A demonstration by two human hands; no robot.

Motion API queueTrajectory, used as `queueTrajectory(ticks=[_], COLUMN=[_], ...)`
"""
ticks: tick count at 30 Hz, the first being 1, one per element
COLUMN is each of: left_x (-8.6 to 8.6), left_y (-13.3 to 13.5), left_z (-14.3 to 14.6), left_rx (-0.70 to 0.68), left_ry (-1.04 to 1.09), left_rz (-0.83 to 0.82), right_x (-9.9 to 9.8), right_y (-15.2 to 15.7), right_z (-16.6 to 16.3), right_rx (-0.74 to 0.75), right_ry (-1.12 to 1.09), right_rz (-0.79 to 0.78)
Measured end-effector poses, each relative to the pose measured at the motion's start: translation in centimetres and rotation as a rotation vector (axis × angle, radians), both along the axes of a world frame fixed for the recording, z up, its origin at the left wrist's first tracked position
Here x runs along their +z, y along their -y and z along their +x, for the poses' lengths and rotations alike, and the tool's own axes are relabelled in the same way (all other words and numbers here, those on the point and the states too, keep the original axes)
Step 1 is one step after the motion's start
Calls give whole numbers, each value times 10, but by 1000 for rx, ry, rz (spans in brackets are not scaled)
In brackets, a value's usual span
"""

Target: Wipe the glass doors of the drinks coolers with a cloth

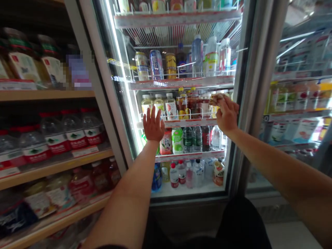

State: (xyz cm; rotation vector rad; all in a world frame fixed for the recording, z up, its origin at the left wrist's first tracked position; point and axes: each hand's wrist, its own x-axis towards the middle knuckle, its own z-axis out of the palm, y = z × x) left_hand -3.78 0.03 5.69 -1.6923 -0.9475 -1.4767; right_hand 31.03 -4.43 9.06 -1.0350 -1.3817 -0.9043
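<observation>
My left hand [153,127] is raised with its fingers spread, palm toward the glass door [129,145] of a lit drinks cooler. It holds nothing and looks to be on the glass, though contact is hard to confirm. Farther right and a bit higher, my right hand [227,113] is closed on a crumpled brown-and-white cloth [217,99], held up at the glass near the door's right side. Behind the glass, juice bottles [170,105] and tea bottles [182,102] stand on a wire shelf between my hands.
Cans [156,65] and more bottles fill the cooler's other shelves. A metal upright [259,90] separates it from another cooler with juice bottles [281,98] at right. On the left, wooden shelves [85,158] hold red-capped water bottles [72,129]. My dark-clothed knee [243,221] shows below.
</observation>
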Motion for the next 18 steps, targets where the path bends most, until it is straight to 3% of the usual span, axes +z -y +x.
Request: queueTrajectory(ticks=[4, 9, 14, 18], left_x=[0, 0, 0, 0], left_y=[0, 1, -1, -1], left_z=[0, 0, 0, 0], left_rx=[20, 26, 8, 34], left_ry=[-13, -15, -10, -11], left_rz=[25, 17, 19, 44], right_x=[13, 40, 33, 41], right_y=[-5, -10, -5, -5], right_z=[-6, -21, -44, -58], right_rx=[27, 46, 87, 73], right_ry=[69, 44, 400, 373], right_rz=[-58, 13, -40, -35])
